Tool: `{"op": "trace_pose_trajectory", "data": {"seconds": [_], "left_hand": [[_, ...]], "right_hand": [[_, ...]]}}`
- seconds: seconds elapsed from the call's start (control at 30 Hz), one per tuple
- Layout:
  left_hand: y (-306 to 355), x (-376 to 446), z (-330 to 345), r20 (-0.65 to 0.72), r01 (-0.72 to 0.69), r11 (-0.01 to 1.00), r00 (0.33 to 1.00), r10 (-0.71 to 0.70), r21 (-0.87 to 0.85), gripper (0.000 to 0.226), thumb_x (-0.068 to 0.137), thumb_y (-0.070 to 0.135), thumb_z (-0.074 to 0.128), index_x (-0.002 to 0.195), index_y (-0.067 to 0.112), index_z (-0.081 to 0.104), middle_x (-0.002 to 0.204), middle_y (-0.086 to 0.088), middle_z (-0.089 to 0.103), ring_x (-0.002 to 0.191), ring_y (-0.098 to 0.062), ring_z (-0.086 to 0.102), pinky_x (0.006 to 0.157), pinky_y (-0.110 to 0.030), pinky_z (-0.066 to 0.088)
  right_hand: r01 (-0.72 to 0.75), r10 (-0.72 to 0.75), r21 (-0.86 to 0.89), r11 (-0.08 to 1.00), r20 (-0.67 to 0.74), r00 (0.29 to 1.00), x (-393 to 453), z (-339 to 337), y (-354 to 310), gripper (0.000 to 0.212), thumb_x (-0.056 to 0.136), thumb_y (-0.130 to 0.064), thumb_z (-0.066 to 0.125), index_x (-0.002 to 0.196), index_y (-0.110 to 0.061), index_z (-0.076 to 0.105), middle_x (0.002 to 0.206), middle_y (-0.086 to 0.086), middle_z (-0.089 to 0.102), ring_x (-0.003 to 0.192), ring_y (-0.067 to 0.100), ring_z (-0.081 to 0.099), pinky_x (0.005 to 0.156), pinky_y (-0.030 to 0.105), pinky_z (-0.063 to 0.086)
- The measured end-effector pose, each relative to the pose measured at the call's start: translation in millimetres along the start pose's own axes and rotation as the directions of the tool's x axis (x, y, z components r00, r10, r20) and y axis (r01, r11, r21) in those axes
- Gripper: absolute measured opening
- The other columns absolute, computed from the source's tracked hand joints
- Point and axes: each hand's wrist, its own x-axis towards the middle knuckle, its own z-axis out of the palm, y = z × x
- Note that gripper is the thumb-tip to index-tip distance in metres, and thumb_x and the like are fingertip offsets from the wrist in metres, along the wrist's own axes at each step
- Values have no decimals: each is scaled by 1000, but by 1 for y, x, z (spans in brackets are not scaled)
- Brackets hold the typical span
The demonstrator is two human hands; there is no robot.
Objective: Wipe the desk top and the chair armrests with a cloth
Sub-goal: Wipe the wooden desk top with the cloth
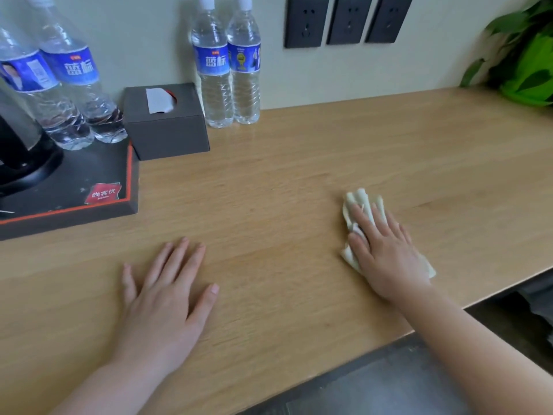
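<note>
The light wooden desk top (284, 181) fills most of the view. My right hand (386, 253) lies flat on a crumpled pale cloth (356, 202) and presses it onto the desk at the right, near the front edge. The cloth sticks out past my fingertips and beside my wrist. My left hand (167, 292) rests palm down on the bare wood at the lower left, fingers spread, holding nothing. No chair armrest is in view.
A black tray (98, 202) with a kettle base (27, 163) and two water bottles (68, 85) stands at the left. A dark tissue box (167, 130) and two more bottles (227, 67) stand at the wall. A green plant (529, 61) is at the far right.
</note>
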Motion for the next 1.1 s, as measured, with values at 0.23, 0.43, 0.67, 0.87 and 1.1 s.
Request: {"op": "trace_pose_trajectory", "data": {"seconds": [0.23, 0.43, 0.67, 0.87, 1.1], "left_hand": [[6, 5, 7, 7, -4, 1000, 1000, 4, 15, 72, 77, 67, 7, 144, 42, 12, 156, 15, 7, 142, -7, -1, 112, -57, 3], [31, 18, 8, 64, -43, 999, 997, 43, -11, 69, 78, 67, 6, 143, 44, 13, 154, 22, 5, 139, 3, -4, 111, -55, 1], [68, 40, 11, 87, -53, 998, 995, 55, -23, 61, 76, 70, -8, 135, 54, -11, 146, 31, -16, 134, 7, -19, 114, -52, -3], [71, 46, 18, 36, -39, 998, 999, 41, -48, 63, 71, 71, -4, 132, 59, -4, 145, 35, -9, 135, 10, -10, 112, -52, 2], [95, 61, 23, 38, -28, 998, 999, 30, -56, 61, 79, 64, 19, 134, 44, 37, 145, 23, 30, 135, -2, 20, 106, -64, 12]], "right_hand": [[202, -203, 22, 979, 52, 978, 21, 34, -95, 52, 99, -41, 16, 149, -34, 4, 160, 6, -5, 146, 23, -7, 119, 37, -3], [445, -451, 85, 892, 83, 889, -52, 16, -37, 51, 96, -49, 11, 145, -49, -3, 159, -13, -3, 144, 8, -13, 117, 30, -9], [-81, 81, 20, 997, -34, 996, 21, -32, 105, 52, 97, -45, 17, 145, -49, -2, 160, -7, -2, 145, 11, -6, 119, 34, 4], [-277, 277, 26, 961, -28, 960, 119, -16, 58, 52, 100, -37, 16, 150, -29, 7, 160, 6, -2, 146, 25, -6, 118, 39, 0], [377, -384, 94, 921, 64, 921, 50, 0, 6, 51, 100, -40, 20, 149, -37, 6, 160, -1, -5, 145, 17, -9, 117, 30, -11]]}}
